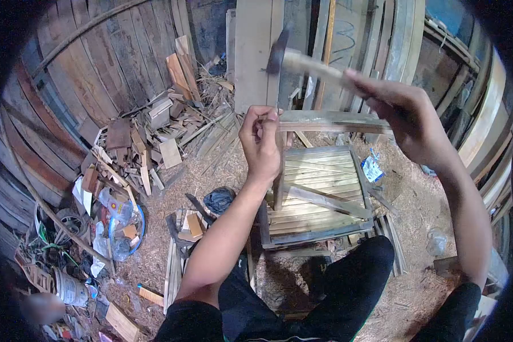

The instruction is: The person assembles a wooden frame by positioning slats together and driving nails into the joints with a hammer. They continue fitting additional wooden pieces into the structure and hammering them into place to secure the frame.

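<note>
My right hand [402, 105] is wrapped round the wooden handle of a hammer [313, 64], raised with its dark head above my left hand. With thumb and fingers pinched, my left hand [261, 137] is at the left end of a wooden rail [336, 121]; a thin nail seems to stand up from the pinch, partly hidden by the fingers. Below the rail, an upright wooden piece [279, 188] runs down beside a slatted wooden panel [319, 165] with a dark frame and a diagonal brace.
Wood scraps [119, 137] are heaped at the left. A black plastic bag [219, 200] lies near my left forearm. A white bucket [71, 289] stands lower left. Boards [256, 57] lean at the back, and a blue-white packet [373, 169] is right of the panel.
</note>
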Tool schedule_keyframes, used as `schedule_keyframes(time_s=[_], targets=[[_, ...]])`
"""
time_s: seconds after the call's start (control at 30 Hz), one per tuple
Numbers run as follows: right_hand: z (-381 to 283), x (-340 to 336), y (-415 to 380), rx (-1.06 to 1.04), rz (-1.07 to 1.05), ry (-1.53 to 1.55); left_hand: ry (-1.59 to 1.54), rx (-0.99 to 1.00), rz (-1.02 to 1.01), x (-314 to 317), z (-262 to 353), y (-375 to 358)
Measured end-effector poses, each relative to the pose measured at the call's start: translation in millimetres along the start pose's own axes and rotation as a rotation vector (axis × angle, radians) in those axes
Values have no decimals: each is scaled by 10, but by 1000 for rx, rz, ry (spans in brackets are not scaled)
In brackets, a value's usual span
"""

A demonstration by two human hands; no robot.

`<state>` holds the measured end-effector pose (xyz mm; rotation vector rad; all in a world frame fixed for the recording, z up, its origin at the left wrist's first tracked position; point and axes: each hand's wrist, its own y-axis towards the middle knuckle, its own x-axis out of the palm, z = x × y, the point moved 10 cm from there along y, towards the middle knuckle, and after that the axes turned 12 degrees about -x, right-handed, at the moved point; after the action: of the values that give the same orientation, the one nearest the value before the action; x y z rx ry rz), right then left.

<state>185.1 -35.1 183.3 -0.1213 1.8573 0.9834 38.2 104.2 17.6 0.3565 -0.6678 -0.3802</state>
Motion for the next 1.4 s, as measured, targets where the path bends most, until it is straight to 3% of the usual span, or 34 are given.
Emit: schedule_keyframes(time_s=[0.1, 0.2, 0.33, 0.53, 0.6, 0.73, 0.8, 0.9, 1.03, 1.1, 1.2, 1.23, 1.3, 1.33, 1.37, 1.4], targets=[[-15, 16, -18, -86, -145, -27, 30, -3, -13, 18, 0, 13], [18, -74, 33, 84, -125, -61, -4, -5, 2, 18, 20, 4], [-28, 37, 13, 1, -160, -41, 79, 20, 92, -57, 7, 26], [53, 22, -17, 41, -128, 20, -32, -17, 37, -28, 11, -13], [116, 97, -56, 87, -96, 317, -27, -11, 46, -23, 29, 1], [221, 40, -126, 337, -68, 121, -24, 30, 2, 16, 58, -1], [28, 123, -107, 130, -65, 282, -21, 26, 26, 15, 62, -7], [57, -35, 41, 57, -90, 51, -16, 19, 41, 18, 86, -7], [229, 34, -219, -52, 71, 330, -14, 25, 59, -13, 68, -17], [204, -21, -180, -121, 64, 271, -18, 23, 46, -5, 79, 1], [265, -79, -24, 372, -27, 84, -18, 14, 41, 4, 75, -19], [391, -24, -130, 373, -27, 85, -12, 19, 40, 13, 86, -17], [304, -20, -264, -122, 115, 226, 0, 19, 33, 15, 98, -21], [99, -39, -65, 63, -202, -126, 12, 15, 30, 17, 97, -21], [9, -30, 28, 64, -201, -124, 13, 13, 29, 21, 95, -20], [135, -92, 45, 264, -107, -31, -10, 19, 33, 27, 103, -14]])
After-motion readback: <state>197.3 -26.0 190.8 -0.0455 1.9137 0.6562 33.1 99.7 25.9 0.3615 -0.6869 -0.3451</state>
